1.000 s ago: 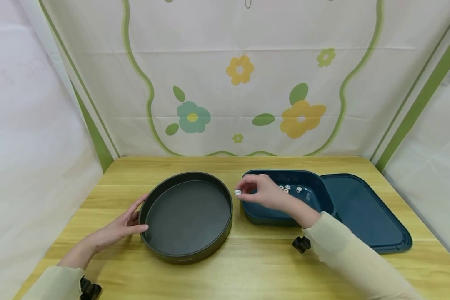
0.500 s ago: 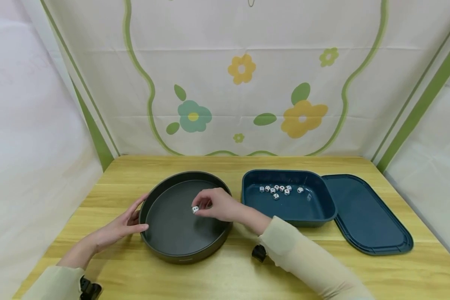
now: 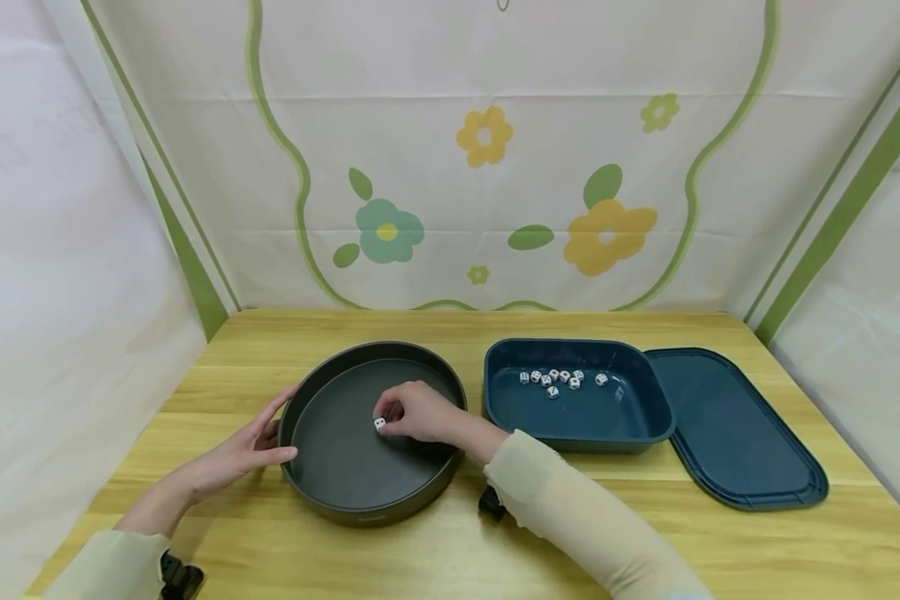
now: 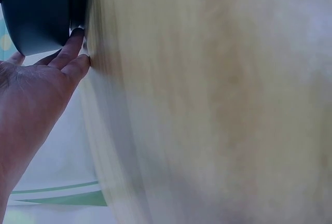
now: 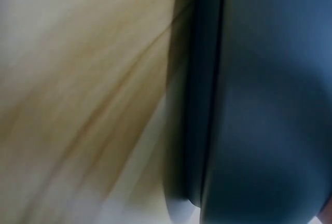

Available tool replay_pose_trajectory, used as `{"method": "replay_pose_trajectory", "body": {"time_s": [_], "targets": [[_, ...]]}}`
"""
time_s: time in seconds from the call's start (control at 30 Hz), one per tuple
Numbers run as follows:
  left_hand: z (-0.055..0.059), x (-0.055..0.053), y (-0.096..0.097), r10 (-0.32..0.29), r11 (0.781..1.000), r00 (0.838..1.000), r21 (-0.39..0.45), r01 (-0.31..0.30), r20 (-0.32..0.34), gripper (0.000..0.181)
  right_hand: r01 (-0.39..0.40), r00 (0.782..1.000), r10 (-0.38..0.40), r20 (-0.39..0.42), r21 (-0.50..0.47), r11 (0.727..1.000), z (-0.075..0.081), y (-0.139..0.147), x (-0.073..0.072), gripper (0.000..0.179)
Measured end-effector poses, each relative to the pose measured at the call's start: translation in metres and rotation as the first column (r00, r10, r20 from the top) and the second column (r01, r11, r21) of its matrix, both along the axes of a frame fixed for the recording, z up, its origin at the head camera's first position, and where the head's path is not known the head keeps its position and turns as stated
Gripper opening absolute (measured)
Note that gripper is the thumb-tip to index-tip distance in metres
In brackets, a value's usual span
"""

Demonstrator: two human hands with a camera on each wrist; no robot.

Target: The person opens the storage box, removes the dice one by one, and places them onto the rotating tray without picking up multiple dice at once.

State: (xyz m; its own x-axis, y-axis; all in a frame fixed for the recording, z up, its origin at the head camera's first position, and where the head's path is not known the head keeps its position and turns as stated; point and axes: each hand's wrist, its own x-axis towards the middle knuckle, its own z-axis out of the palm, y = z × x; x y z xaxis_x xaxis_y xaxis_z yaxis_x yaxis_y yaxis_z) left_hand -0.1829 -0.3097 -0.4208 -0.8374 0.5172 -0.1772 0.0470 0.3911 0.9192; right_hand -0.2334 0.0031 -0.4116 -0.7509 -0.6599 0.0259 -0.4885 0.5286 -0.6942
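- the right hand point(image 3: 420, 412) pinched a white die point(image 3: 379, 423) between thumb and fingertips, above or on the floor of a round dark pan point(image 3: 337, 467); contact could not be told.
- the left hand point(image 3: 243, 450) was spread wide against the pan's left side, thumb at the rim and fingers along the outer wall.
- right of the pan, a navy rectangular box point(image 3: 607, 421) held several white dice point(image 3: 552, 392), mostly clustered, one lying apart to the right.
- a navy lid point(image 3: 742, 433) lay flat beside the box on the wood-grain surface point(image 3: 420, 567).
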Motion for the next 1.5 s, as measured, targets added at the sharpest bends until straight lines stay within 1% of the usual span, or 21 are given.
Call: {"method": "replay_pose_trajectory", "body": {"time_s": [0.13, 0.3, 0.5, 0.63, 0.73, 0.8, 1.03, 1.23, 1.4, 1.5], "targets": [[0.000, 0.000, 0.001, -0.006, 1.000, 1.000, -0.012, 0.006, -0.002, 0.085, 0.005, 1.000, -0.005, -0.006, 0.008, 1.000, -0.001, -0.001, 0.000, 0.007], [0.000, 0.000, 0.001, -0.011, 1.000, 1.000, -0.018, 0.011, -0.013, 0.085, 0.002, 1.000, -0.002, -0.016, -0.009, 1.000, 0.004, 0.004, 0.000, 0.011], [0.000, 0.000, 0.000, -0.002, 1.000, 1.000, -0.008, 0.002, 0.001, 0.085, -0.019, 0.999, 0.017, -0.043, -0.058, 0.998, 0.021, 0.022, 0.005, 0.015], [0.001, 0.001, -0.001, 0.004, 1.000, 1.000, -0.013, -0.004, -0.003, 0.085, -0.033, 0.999, 0.030, -0.037, -0.097, 0.995, 0.033, 0.037, 0.009, 0.016], [0.002, 0.003, 0.000, 0.007, 1.000, 1.000, -0.012, -0.007, 0.001, 0.084, -0.039, 0.999, 0.035, -0.034, -0.122, 0.992, 0.041, 0.050, 0.013, 0.016], [0.003, 0.004, 0.000, 0.008, 1.000, 1.000, -0.013, -0.008, 0.005, 0.084, -0.038, 0.998, 0.031, -0.047, -0.135, 0.990, 0.044, 0.060, 0.016, 0.015], [0.005, 0.005, 0.000, 0.007, 1.000, 1.000, -0.014, -0.007, 0.007, 0.085, 0.002, 0.997, -0.017, -0.079, -0.190, 0.982, 0.054, 0.099, 0.026, 0.014], [0.003, 0.004, -0.001, 0.009, 1.000, 1.000, -0.008, -0.009, 0.015, 0.084, 0.044, 0.987, -0.073, -0.142, -0.199, 0.979, 0.054, 0.136, 0.033, 0.013], [0.002, 0.004, -0.001, 0.016, 1.000, 1.000, -0.009, -0.016, 0.016, 0.084, 0.077, 0.975, -0.115, -0.192, -0.196, 0.978, 0.050, 0.168, 0.037, 0.014], [0.002, 0.004, -0.001, 0.014, 1.000, 1.000, -0.008, -0.014, 0.010, 0.084, 0.111, 0.966, -0.150, -0.210, -0.186, 0.976, 0.050, 0.188, 0.038, 0.015]]}}
